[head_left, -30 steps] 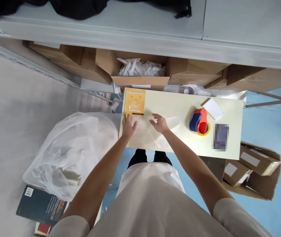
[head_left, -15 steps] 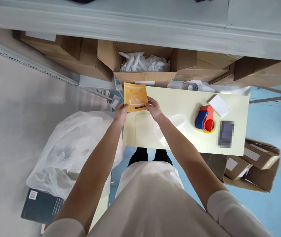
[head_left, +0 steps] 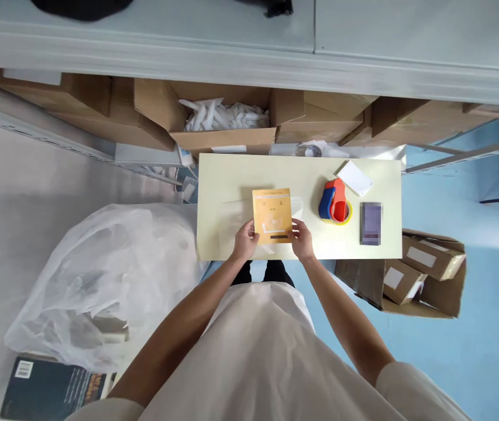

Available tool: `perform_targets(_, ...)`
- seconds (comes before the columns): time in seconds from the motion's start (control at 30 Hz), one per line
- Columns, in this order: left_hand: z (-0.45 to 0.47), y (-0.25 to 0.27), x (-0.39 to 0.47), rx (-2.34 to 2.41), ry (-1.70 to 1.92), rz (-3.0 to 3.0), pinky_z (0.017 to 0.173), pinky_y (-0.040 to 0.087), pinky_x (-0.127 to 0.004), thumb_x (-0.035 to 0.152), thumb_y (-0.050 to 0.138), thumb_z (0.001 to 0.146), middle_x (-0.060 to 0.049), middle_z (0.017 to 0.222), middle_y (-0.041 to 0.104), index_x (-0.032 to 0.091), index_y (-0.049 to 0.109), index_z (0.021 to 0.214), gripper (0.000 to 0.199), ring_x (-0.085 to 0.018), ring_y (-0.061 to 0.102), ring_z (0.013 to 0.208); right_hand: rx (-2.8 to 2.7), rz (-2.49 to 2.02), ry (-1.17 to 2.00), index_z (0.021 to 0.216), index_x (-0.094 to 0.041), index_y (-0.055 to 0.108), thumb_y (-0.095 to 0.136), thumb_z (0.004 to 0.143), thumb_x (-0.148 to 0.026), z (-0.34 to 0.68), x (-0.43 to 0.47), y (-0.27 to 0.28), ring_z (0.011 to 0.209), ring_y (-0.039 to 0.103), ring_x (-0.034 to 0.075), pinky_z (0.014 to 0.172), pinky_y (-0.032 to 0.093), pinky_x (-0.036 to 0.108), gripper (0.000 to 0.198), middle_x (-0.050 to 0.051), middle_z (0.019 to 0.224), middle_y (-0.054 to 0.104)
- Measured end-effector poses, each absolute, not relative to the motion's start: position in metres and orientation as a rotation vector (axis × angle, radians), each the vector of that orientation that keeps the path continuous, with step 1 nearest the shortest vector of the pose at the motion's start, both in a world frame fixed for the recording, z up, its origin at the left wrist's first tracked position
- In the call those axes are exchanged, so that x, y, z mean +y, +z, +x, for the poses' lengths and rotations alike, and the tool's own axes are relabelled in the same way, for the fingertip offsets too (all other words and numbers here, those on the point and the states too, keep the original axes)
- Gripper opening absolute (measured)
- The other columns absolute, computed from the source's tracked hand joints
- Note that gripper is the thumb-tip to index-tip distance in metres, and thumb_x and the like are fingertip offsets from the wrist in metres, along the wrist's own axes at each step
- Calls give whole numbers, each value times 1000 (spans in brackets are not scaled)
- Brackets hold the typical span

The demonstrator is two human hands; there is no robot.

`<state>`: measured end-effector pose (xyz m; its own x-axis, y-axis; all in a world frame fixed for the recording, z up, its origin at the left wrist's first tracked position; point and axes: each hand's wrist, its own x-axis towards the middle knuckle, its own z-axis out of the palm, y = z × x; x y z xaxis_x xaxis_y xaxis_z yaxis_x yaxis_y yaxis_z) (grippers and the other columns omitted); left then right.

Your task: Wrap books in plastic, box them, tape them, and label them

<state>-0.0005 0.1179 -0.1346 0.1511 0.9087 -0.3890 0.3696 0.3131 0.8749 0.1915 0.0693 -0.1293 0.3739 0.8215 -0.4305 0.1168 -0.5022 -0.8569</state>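
A yellow-orange book [head_left: 272, 210] with a white line drawing on its cover is held flat above the table, facing up. My left hand [head_left: 245, 240] grips its lower left edge, thumb on top. At the lower right edge my right hand [head_left: 302, 238] pinches it the same way. Beneath the book lies a clear plastic sheet or bag [head_left: 234, 225], partly hidden by the book and my hands. The pale yellow table [head_left: 223, 175] spreads out under both hands.
Right on the table are a red and blue tape dispenser [head_left: 336, 202], a white box [head_left: 354, 178] and a blurred dark rectangle [head_left: 371, 223]. Behind stands an open carton [head_left: 225, 138] of white pieces. A plastic-covered pile [head_left: 113, 263] is left; a box of cartons [head_left: 433, 298] is right.
Both hands have drawn the book closer to my body and rightward over the plastic sheet. The book now lies straighter in view. My head view has shifted too.
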Motion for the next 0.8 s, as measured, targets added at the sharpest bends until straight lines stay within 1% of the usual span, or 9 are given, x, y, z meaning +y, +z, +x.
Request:
perform_targets(0.17, 36, -153, 85, 1441, 430, 1401, 72, 56, -32, 6, 54, 72, -4, 87, 63, 18, 56, 124, 53, -14, 60, 69, -848, -2054, 1109, 114, -20, 54, 50, 74, -26, 219, 34, -143, 71, 62, 17, 73, 55, 39, 41, 5, 92, 66)
perform_targets(0.23, 42, -156, 81, 1455, 369, 1469, 79, 55, -36, 6, 54, 72, -7, 94, 62, 17, 56, 123, 52, -17, 62, 78, -910, -2110, 1081, 115, -20, 54, 47, 73, -21, 224, 31, -149, 75, 62, 18, 75, 54, 39, 42, 5, 91, 66)
perform_targets(0.3, 47, -154, 78, 1499, 336, 1585, 90, 50, -43, 10, 57, 73, -14, 109, 59, 14, 54, 124, 52, -24, 60, 97, -1023, -2207, 961, 115, -19, 55, 48, 72, -18, 226, 29, -153, 90, 62, 22, 85, 51, 43, 44, 10, 100, 64)
perform_targets(0.37, 52, -150, 75, 1499, 311, 1761, 99, 43, -48, 16, 60, 75, -19, 123, 51, 11, 50, 128, 55, -31, 51, 115, -1132, -2295, 786, 121, -16, 53, 51, 71, -17, 226, 27, -156, 110, 55, 28, 96, 44, 49, 49, 16, 118, 58)
perform_targets(0.43, 57, -146, 72, 1422, 246, 1953, 103, 39, -49, 20, 60, 77, -20, 129, 46, 11, 48, 130, 55, -33, 43, 124, -1190, -2314, 690, 130, -13, 46, 52, 72, -19, 223, 27, -158, 125, 45, 31, 103, 37, 52, 58, 21, 132, 47)
perform_targets(0.5, 62, -144, 69, 1352, 164, 2055, 104, 38, -48, 20, 60, 78, -20, 131, 44, 10, 50, 127, 51, -34, 41, 126, -1191, -2276, 729, 138, -11, 36, 52, 74, -21, 218, 30, -159, 129, 41, 31, 104, 36, 52, 67, 22, 138, 42)
perform_targets(0.6, 64, -145, 68, 1355, 101, 2102, 103, 38, -50, 18, 60, 77, -21, 132, 44, 10, 51, 124, 48, -36, 41, 127, -1027, -2200, 895, 142, -14, 29, 55, 72, -24, 213, 41, -158, 121, 49, 29, 97, 45, 48, 75, 20, 133, 46)
perform_targets(0.67, 62, -147, 68, 1354, 106, 2105, 103, 38, -51, 17, 59, 77, -21, 134, 44, 12, 51, 124, 48, -36, 41, 128, -817, -2136, 1071, 138, -15, 35, 58, 69, -26, 214, 50, -154, 106, 58, 26, 87, 51, 44, 73, 17, 122, 55)
perform_targets(0.8, 64, -145, 67, 1351, 143, 2007, 107, 35, -51, 23, 59, 80, -23, 135, 44, 11, 52, 123, 45, -35, 39, 132, -595, -1928, 1373, 97, -17, 58, 60, 66, -33, 228, 60, -135, 79, 62, 20, 70, 53, 35, 35, 7, 87, 66)
